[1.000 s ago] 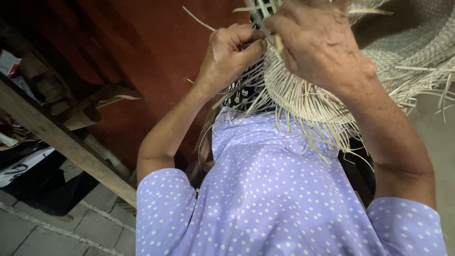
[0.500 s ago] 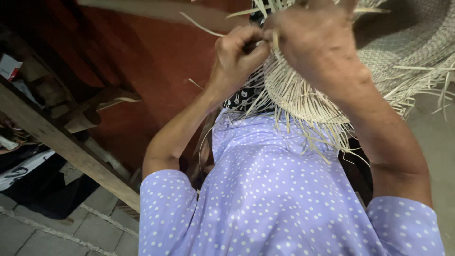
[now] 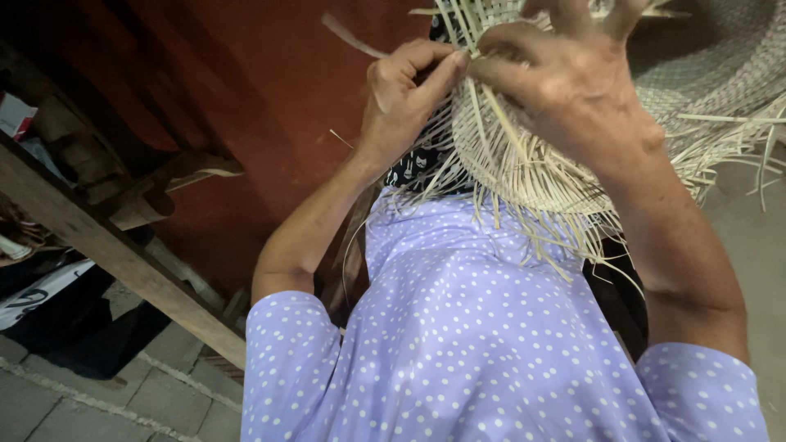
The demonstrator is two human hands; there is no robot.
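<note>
Clutter at far left sits in shadow under a slanting wooden beam (image 3: pixel 123 258); the items there are too dim to identify. Paving stones (image 3: pixel 98 401) show below it, and a dark red wall (image 3: pixel 246 90) rises behind. Left hand (image 3: pixel 405 94) is raised, thumb and fingers pinched together on pale straw strands (image 3: pixel 491 106) at the edge of a half-woven straw hat (image 3: pixel 532 164). Right hand (image 3: pixel 565 82) lies over the weave just beside the left, fingers curled against the strands; its fingertips are cut off by the top edge, so their grip cannot be told. Hat's crown is hidden behind both hands. Loose strand ends hang over a lilac dotted dress (image 3: pixel 491 344). Woven brim (image 3: pixel 720 74) runs off at right.
</note>
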